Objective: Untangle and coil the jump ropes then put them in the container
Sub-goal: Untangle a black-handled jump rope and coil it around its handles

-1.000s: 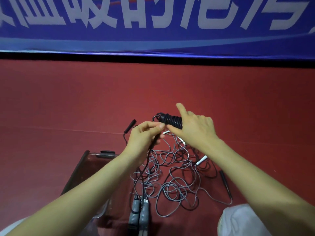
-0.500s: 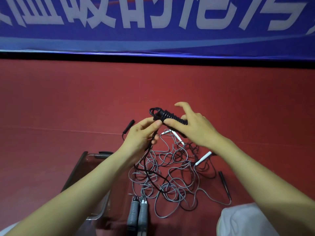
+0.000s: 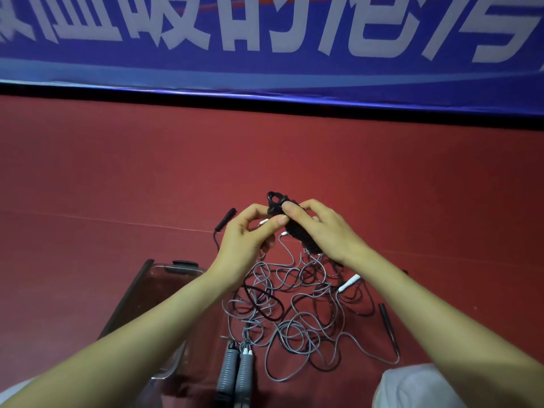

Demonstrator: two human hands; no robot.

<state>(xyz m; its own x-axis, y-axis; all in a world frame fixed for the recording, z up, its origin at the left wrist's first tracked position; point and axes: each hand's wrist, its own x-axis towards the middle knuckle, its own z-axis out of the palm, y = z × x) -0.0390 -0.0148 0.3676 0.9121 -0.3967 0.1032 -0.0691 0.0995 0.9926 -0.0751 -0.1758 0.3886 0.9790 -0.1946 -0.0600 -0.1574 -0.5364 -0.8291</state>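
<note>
My right hand grips a black jump rope bundle, its cord wound tightly round the handles, raised above the red floor. My left hand pinches the black cord just beside the bundle's left end. Below my hands lies a tangle of grey and black ropes. Two grey ribbed handles lie side by side at the tangle's near edge. A clear plastic container stands on the left, partly hidden by my left forearm.
Black slim handles lie loose at the left and right of the tangle; a white handle pokes out at its right. A blue banner runs along the far wall. White cloth shows at bottom right.
The black bundle has tilted from lying level to pointing up and away. My right hand's fingers have closed round it, and my left hand has moved right, close against it.
</note>
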